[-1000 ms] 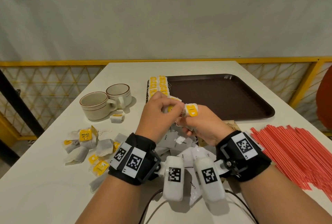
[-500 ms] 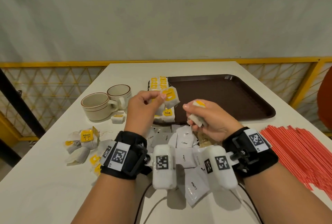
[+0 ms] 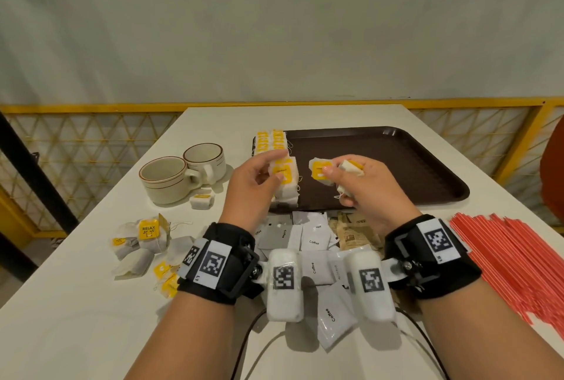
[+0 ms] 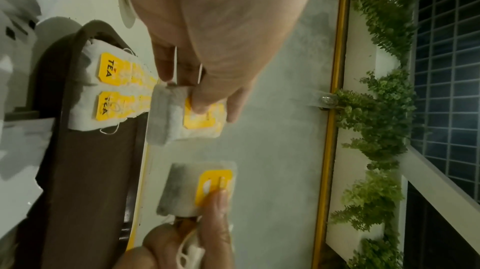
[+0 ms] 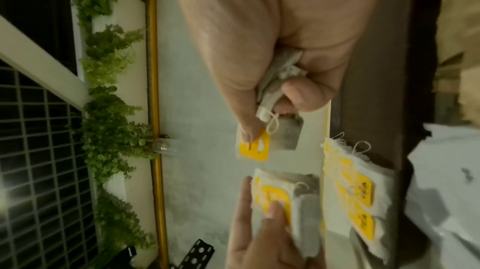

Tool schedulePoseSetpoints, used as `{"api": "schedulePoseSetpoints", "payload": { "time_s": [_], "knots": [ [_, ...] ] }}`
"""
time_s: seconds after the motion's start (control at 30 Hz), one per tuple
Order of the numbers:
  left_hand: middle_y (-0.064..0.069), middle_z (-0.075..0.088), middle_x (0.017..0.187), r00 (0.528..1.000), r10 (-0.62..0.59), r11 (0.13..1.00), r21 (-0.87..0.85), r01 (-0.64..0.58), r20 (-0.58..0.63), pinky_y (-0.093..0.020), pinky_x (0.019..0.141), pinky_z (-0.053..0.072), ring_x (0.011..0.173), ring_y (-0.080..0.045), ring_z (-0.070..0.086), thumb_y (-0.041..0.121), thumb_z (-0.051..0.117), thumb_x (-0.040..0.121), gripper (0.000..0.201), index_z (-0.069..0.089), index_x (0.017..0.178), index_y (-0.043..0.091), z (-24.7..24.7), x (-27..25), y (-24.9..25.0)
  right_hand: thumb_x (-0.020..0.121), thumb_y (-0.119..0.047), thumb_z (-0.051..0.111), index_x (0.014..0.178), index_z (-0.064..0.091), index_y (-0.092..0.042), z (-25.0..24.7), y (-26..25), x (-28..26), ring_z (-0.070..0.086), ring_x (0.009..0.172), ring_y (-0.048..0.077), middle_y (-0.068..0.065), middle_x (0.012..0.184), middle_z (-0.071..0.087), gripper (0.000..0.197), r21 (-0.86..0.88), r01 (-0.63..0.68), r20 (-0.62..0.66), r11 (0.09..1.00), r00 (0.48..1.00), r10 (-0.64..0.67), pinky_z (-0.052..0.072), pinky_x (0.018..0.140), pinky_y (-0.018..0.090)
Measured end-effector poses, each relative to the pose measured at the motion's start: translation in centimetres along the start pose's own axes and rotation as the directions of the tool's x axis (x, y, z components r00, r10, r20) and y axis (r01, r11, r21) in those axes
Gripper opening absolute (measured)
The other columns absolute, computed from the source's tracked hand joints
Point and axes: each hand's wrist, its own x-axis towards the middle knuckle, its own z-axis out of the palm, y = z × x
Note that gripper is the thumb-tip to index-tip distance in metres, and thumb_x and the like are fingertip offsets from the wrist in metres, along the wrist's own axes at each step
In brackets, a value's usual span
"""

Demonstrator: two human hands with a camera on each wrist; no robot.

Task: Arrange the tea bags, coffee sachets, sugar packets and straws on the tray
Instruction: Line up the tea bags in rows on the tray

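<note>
My left hand [image 3: 268, 169] pinches a yellow-tagged tea bag [image 3: 285, 173] just above the row of tea bags [image 3: 271, 143] lying along the left side of the brown tray [image 3: 396, 166]. My right hand [image 3: 341, 172] holds several tea bags: one with a yellow tag [image 3: 319, 170] pinched at the fingertips, another [image 3: 351, 166] tucked in the curled fingers. The left wrist view shows the left hand's tea bag [image 4: 192, 117] over the tray row [image 4: 109, 86]. The right wrist view shows the pinched bag [image 5: 259, 144].
Two cups [image 3: 171, 178] stand left of the tray. Loose tea bags [image 3: 143, 242] lie at the near left. White coffee sachets [image 3: 311, 239] and brown packets [image 3: 351, 233] lie under my wrists. Red straws [image 3: 512, 260] are piled at the right.
Both hands have moved apart and forward over the tray's left part. The left hand carried its tea bag to the row; the right hand now shows a tea bag at its fingertips.
</note>
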Motion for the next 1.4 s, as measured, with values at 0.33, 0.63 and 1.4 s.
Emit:
{"api": "schedulePoseSetpoints", "payload": {
  "time_s": [0.33, 0.63, 1.4],
  "knots": [
    [-0.001, 0.071, 0.07, 0.998, -0.062, 0.996, -0.066, 0.064, 0.025, -0.017, 0.065, 0.049, 0.064, -0.005, 0.059, 0.003, 0.067, 0.084, 0.032, 0.065, 0.11, 0.019, 0.5, -0.3, 0.2, 0.079, -0.005, 0.075, 0.093, 0.068, -0.014, 2.2, 1.4, -0.4, 0.053, 0.056, 0.009, 0.0, 0.07, 0.064, 0.018, -0.014, 0.05, 0.023, 0.999, 0.998, -0.05, 0.041, 0.044, 0.022],
    [-0.008, 0.072, 0.084, 0.994, -0.06, 0.992, -0.108, 0.07, 0.096, -0.022, 0.078, 0.053, 0.08, -0.013, 0.067, 0.01, 0.071, 0.083, 0.028, 0.066, 0.108, 0.021, 1.0, -0.7, 0.7, 0.083, -0.009, 0.073, 0.087, 0.067, -0.011, 1.8, 1.2, -0.2, 0.047, 0.054, 0.012, 0.004, 0.068, 0.057, 0.007, -0.002, -0.043, -0.01, 0.999, 0.999, 0.043, 0.04, 0.046, 0.023],
    [0.009, 0.065, 0.068, 0.98, -0.141, 0.982, 0.145, 0.12, 0.144, -0.009, 0.06, 0.042, 0.063, 0.005, 0.055, 0.037, 0.074, 0.079, 0.022, 0.071, 0.073, 0.016, 1.9, -1.1, 0.6, 0.095, -0.006, 0.053, 0.113, 0.058, -0.001, 2.1, 1.1, 0.0, 0.064, 0.088, 0.02, 0.019, 0.109, 0.064, 0.019, 0.382, -0.223, 0.13, 0.897, 0.974, 0.187, 0.058, 0.072, 0.026]
  ]
}}
